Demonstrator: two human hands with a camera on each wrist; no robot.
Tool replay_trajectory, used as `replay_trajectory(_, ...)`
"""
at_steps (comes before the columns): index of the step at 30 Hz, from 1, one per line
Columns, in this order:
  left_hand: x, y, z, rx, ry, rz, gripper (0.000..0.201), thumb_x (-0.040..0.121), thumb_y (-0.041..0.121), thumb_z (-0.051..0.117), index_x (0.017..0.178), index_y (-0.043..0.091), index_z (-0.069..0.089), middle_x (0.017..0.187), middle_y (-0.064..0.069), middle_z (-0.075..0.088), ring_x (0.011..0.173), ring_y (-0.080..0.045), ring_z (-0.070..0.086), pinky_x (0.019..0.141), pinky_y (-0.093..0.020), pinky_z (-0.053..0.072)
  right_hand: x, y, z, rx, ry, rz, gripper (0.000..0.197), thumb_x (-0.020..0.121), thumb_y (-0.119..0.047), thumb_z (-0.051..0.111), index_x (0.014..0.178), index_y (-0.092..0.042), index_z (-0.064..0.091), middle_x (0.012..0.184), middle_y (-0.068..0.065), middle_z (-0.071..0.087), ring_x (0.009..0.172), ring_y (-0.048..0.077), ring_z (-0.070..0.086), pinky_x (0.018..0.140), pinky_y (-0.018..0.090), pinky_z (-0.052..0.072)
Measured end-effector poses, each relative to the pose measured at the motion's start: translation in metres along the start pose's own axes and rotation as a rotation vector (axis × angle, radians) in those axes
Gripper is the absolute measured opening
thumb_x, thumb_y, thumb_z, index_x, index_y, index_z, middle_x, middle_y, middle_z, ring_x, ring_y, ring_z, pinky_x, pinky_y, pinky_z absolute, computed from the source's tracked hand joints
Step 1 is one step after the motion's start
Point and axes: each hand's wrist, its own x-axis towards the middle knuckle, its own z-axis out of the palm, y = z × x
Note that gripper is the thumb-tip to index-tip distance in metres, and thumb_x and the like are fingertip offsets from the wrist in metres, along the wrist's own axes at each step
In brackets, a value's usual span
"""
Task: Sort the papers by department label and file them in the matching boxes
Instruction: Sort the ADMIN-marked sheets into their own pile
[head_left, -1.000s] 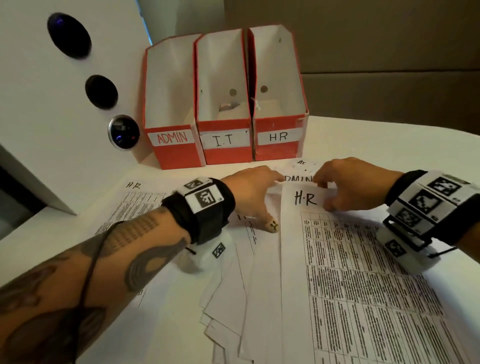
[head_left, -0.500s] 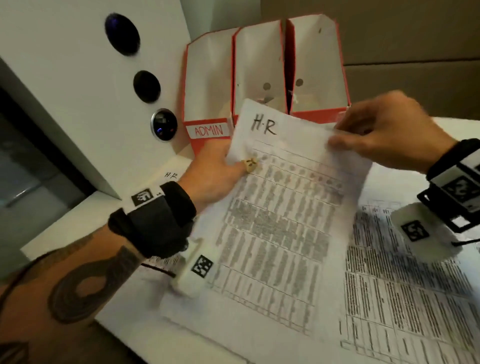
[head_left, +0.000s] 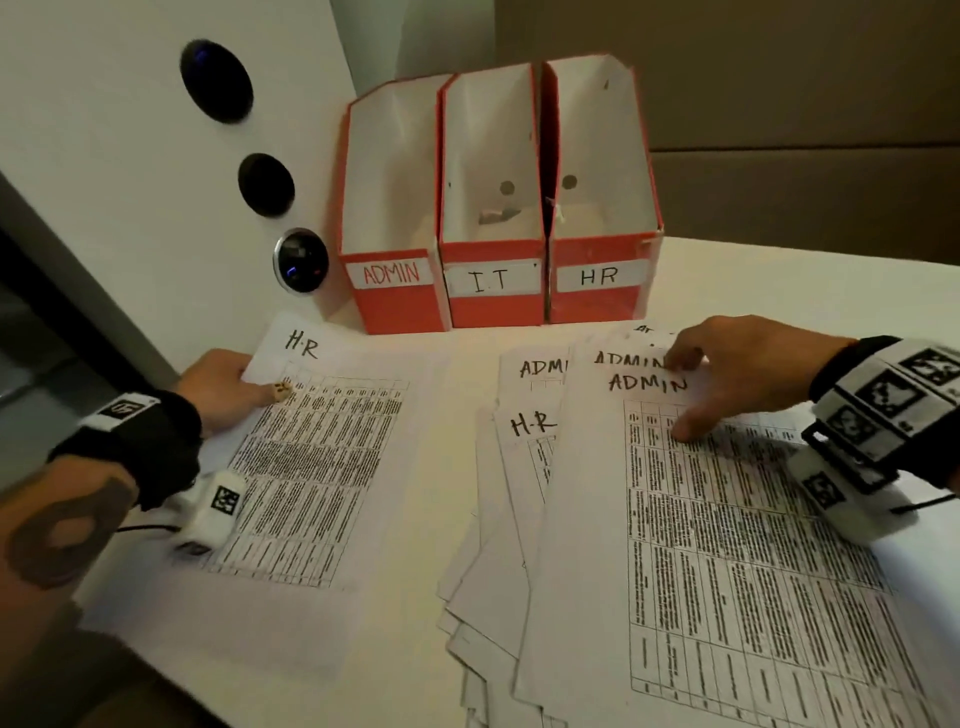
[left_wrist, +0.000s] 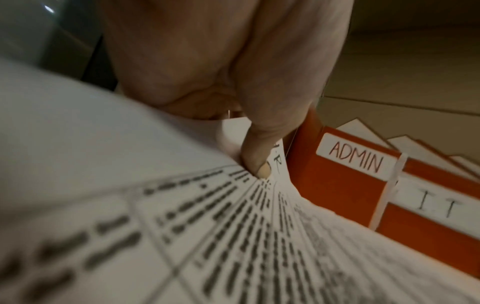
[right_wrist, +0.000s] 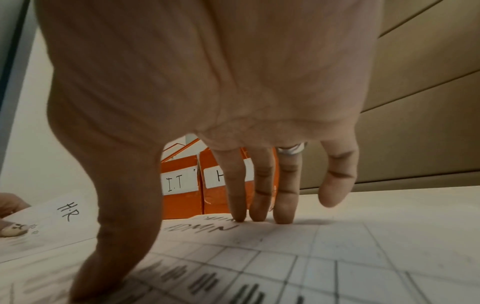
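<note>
Three red boxes stand at the back: ADMIN (head_left: 389, 296), I.T (head_left: 493, 306) and HR (head_left: 597, 301). A printed sheet marked H.R (head_left: 311, 467) lies flat on the left of the table. My left hand (head_left: 254, 384) pinches its top-left corner, thumb (left_wrist: 255, 164) on top. On the right a fanned pile of sheets (head_left: 498, 545) has an ADMIN sheet (head_left: 727, 545) uppermost. My right hand (head_left: 680, 395) rests on that sheet's head with straight fingertips (right_wrist: 259, 214). More ADMIN sheets and another H.R sheet (head_left: 530, 426) peek out beneath.
A white panel (head_left: 130, 182) with dark round openings rises at the left, close to the ADMIN box. The white table (head_left: 779, 280) runs on to the right behind my hand. Its near-left edge drops off below the H.R sheet. A brown wall stands behind.
The H.R sheet, held up by both hands before the boxes, now lies on the table's left side under my left hand. My right hand let go and returned to the pile.
</note>
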Motion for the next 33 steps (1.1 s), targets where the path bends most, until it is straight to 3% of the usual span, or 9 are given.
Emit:
replay_trajectory(5, 0.011, 0.008, 0.003, 0.158, 0.023, -0.022, 0.044, 0.086, 0.041, 0.085, 0.116, 0.01, 0.076, 0.117, -0.013, 0.077, 0.104, -0.034, 0.069, 0.088, -0.041, 0.052, 0.008, -0.003, -0.003, 0.022, -0.023, 0.041, 0.091, 0.051, -0.058, 0.096, 0.128, -0.027, 0.059, 0.117, -0.01, 0.059, 0.111, 0.019, 0.058, 0.101, 0.039, 0.05)
replay_trajectory(9, 0.0, 0.039, 0.009, 0.371, 0.154, -0.01, 0.099, 0.079, 0.059, 0.085, 0.152, 0.007, 0.042, 0.147, -0.022, 0.05, 0.135, -0.044, 0.049, 0.104, -0.052, 0.047, 0.01, -0.005, -0.007, 0.022, -0.037, 0.061, 0.087, 0.047, -0.056, 0.099, 0.119, -0.029, 0.058, 0.111, -0.012, 0.065, 0.103, 0.016, 0.062, 0.098, 0.039, 0.053)
replay_trajectory(13, -0.035, 0.094, 0.015, 0.452, 0.32, 0.269, 0.081, 0.082, 0.061, 0.079, 0.142, 0.014, 0.053, 0.143, -0.017, 0.051, 0.136, -0.039, 0.042, 0.107, -0.056, 0.045, 0.011, -0.011, -0.011, 0.034, -0.053, 0.079, 0.078, 0.047, -0.049, 0.102, 0.11, -0.027, 0.06, 0.099, -0.01, 0.071, 0.093, 0.015, 0.066, 0.096, 0.041, 0.057)
replay_trajectory(15, -0.055, 0.126, 0.022, 0.316, 0.24, 0.394, 0.071, 0.083, 0.064, 0.077, 0.136, 0.022, 0.058, 0.14, -0.007, 0.057, 0.134, -0.03, 0.049, 0.109, -0.051, 0.046, 0.006, -0.016, -0.01, 0.016, -0.013, 0.028, 0.067, 0.055, -0.043, 0.101, 0.109, -0.027, 0.065, 0.096, -0.01, 0.072, 0.088, 0.014, 0.068, 0.089, 0.038, 0.06)
replay_trajectory(19, -0.099, 0.183, 0.05, -0.029, -0.225, 0.578, 0.072, 0.074, 0.069, 0.077, 0.131, 0.03, 0.059, 0.123, 0.014, 0.063, 0.113, -0.007, 0.062, 0.098, -0.033, 0.055, -0.007, -0.031, -0.001, -0.001, 0.038, -0.143, 0.038, 0.072, -0.037, 0.094, 0.103, -0.028, 0.075, 0.092, -0.016, 0.073, 0.08, 0.004, 0.069, 0.078, 0.027, 0.061)
replay_trajectory(21, -0.108, 0.203, 0.074, 0.119, -0.362, 0.665, 0.067, 0.085, 0.058, 0.08, 0.141, 0.031, 0.056, 0.13, 0.014, 0.06, 0.112, -0.007, 0.061, 0.094, -0.028, 0.053, -0.011, -0.038, 0.005, -0.029, -0.013, -0.163, 0.039, 0.071, -0.043, 0.093, 0.103, -0.033, 0.073, 0.097, -0.017, 0.072, 0.084, 0.003, 0.065, 0.083, 0.029, 0.059)
replay_trajectory(26, -0.076, 0.248, 0.115, 0.192, -0.366, 0.661, 0.044, 0.101, 0.008, 0.058, 0.143, 0.022, 0.061, 0.145, 0.001, 0.061, 0.131, -0.018, 0.057, 0.104, -0.028, 0.044, -0.012, -0.025, -0.001, -0.057, -0.016, -0.067, 0.031, 0.076, -0.043, 0.091, 0.099, -0.032, 0.072, 0.1, -0.014, 0.073, 0.086, 0.004, 0.065, 0.083, 0.028, 0.057)
replay_trajectory(30, -0.052, 0.272, 0.134, 0.334, -0.381, 0.676, 0.064, 0.099, 0.039, 0.069, 0.156, 0.018, 0.047, 0.155, -0.003, 0.053, 0.142, -0.025, 0.05, 0.115, -0.038, 0.041, -0.012, -0.009, -0.005, -0.073, 0.039, -0.003, 0.054, 0.079, -0.041, 0.089, 0.125, -0.021, 0.072, 0.118, -0.005, 0.07, 0.1, 0.013, 0.066, 0.09, 0.029, 0.055)
replay_trajectory(33, -0.043, 0.272, 0.139, 0.383, -0.393, 0.653, 0.063, 0.093, 0.054, 0.071, 0.142, 0.014, 0.062, 0.145, -0.007, 0.062, 0.133, -0.03, 0.058, 0.109, -0.043, 0.048, -0.01, -0.002, -0.002, -0.03, 0.066, 0.014, 0.065, 0.075, -0.043, 0.091, 0.132, -0.022, 0.068, 0.13, -0.003, 0.064, 0.114, 0.02, 0.062, 0.101, 0.037, 0.054)
